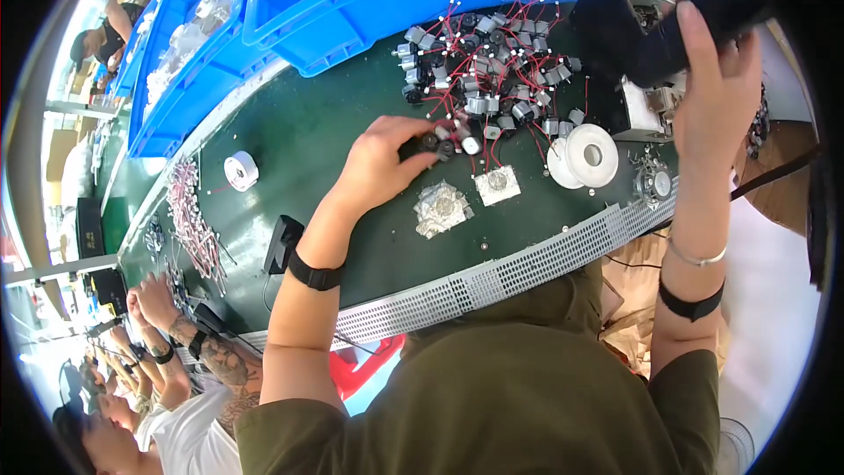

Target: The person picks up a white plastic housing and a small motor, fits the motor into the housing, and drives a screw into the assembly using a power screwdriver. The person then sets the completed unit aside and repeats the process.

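Here you are at the near edge of the pile, your left hand (387,163) reaching in with thumb and forefinger bent toward each other, pinching a small motor (446,150) between the tips; that spot is blurred, so how many pieces sit in there you can't tell. Just beyond that grip, and off to its right, spreads the heap of grey motors (492,57), red leads and white plugs sticking up all over it.

Now up to your right hand (719,88): it's raised well apart from the left, forefinger laid along a black object (703,13), and with the rest of that grasp hidden you can't tell how firmly it's pressed together. Below and to the left of it stands a white spool (593,157), with a round metal part (652,183) beside it.

Back to the left grip: on its near side, a crumpled silvery piece (441,209), then a flatter one (498,185) to the right of that. Well left of your wrist sits a white round piece (240,171), and past it a bundle of wires (195,224). Beyond everything, blue bins (325,26) line the far side of the green table (352,251).
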Available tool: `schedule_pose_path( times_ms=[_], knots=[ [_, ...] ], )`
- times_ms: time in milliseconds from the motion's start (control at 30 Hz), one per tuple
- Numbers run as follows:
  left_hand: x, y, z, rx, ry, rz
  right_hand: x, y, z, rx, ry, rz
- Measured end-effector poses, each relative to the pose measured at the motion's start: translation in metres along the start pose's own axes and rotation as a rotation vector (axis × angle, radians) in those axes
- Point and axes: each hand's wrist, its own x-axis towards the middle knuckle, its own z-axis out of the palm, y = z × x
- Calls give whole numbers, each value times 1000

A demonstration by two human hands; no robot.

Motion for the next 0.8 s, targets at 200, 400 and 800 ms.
schedule_pose_path(
  times_ms=[200,400,800],
  knots=[
    [10,14,-5,-124,423,-106,-76,-13,44,-89,-287,0],
    [28,73,-8,64,418,337,-101,16,84,266,-412,514],
    [269,-47,-153,720,-157,26,-94,9,48,195,-497,579]
  ],
)
